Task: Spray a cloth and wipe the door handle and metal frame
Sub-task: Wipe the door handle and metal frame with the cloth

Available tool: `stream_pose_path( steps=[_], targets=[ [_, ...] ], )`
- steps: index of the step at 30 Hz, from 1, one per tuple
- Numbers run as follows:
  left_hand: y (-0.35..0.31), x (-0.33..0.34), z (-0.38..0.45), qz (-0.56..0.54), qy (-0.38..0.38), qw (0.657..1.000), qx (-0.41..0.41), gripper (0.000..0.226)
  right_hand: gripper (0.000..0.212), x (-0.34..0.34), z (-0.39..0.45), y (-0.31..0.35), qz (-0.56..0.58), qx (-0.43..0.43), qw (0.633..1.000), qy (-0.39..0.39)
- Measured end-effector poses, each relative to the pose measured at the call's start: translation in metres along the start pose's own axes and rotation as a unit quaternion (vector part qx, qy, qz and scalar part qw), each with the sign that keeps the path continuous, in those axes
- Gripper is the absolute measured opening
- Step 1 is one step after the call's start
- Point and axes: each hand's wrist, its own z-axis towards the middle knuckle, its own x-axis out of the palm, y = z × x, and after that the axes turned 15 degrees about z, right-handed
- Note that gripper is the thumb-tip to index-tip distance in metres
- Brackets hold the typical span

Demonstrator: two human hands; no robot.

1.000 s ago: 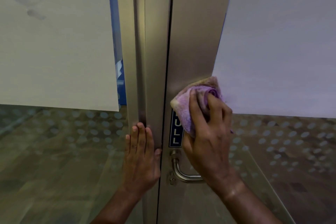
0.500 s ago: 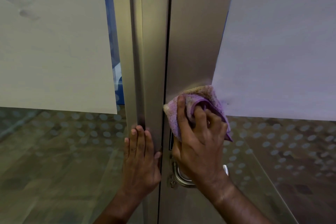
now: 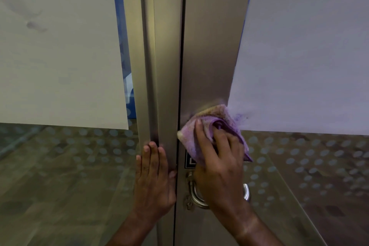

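Cloth [image 3: 201, 136] bunched under curled fingers of right hand [image 3: 219, 166], pressed on upright metal frame [image 3: 209, 56] directly above door handle [image 3: 196, 195]; left hand [image 3: 153, 181] flat on neighbouring frame, empty.

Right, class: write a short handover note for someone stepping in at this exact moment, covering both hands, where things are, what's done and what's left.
Left hand: open, flat on the left metal frame post, bracing.
Right hand: presses the bunched purple cloth against the door's metal stile, just above the lever door handle and partly over a small label.
Done: cloth is on the metal, mid-wipe.
Left: the handle itself is not under the cloth; wipe it, and the rest of the frame. No spray bottle in view.
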Motion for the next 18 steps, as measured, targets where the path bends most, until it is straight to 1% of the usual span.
stream_pose_path(
  steps=[2, 3, 7, 10, 13, 15, 18],
  targets=[
    [0.0, -0.001, 0.001, 0.001, 0.002, 1.0, -0.001, 0.064, 0.056, -0.004, 0.0, -0.004, 0.022, 0.0, 0.999, -0.025],
    [0.0, -0.001, 0.002, 0.002, 0.002, 1.0, -0.002, 0.064, 0.054, -0.004, 0.002, -0.004, 0.026, -0.002, 0.999, -0.026],
    [-0.001, -0.001, 0.001, -0.007, -0.005, 1.0, 0.0, 0.063, 0.051, 0.003, 0.007, 0.002, -0.005, -0.019, 1.0, 0.005],
    [-0.001, -0.001, 0.002, -0.012, -0.006, 1.0, -0.004, 0.063, 0.041, 0.007, 0.007, 0.001, -0.032, -0.037, 0.999, 0.014],
    [0.0, -0.001, 0.0, -0.013, -0.001, 1.0, -0.001, 0.063, 0.038, 0.005, -0.007, -0.004, -0.03, -0.048, 0.998, 0.037],
    [0.0, -0.001, 0.0, -0.014, 0.004, 1.0, 0.0, 0.063, 0.041, 0.004, -0.011, -0.004, -0.025, -0.031, 0.999, 0.036],
    [0.0, -0.001, 0.0, -0.012, 0.007, 1.0, -0.001, 0.065, 0.045, 0.011, 0.003, 0.003, -0.002, 0.003, 1.0, -0.001]
  ],
)
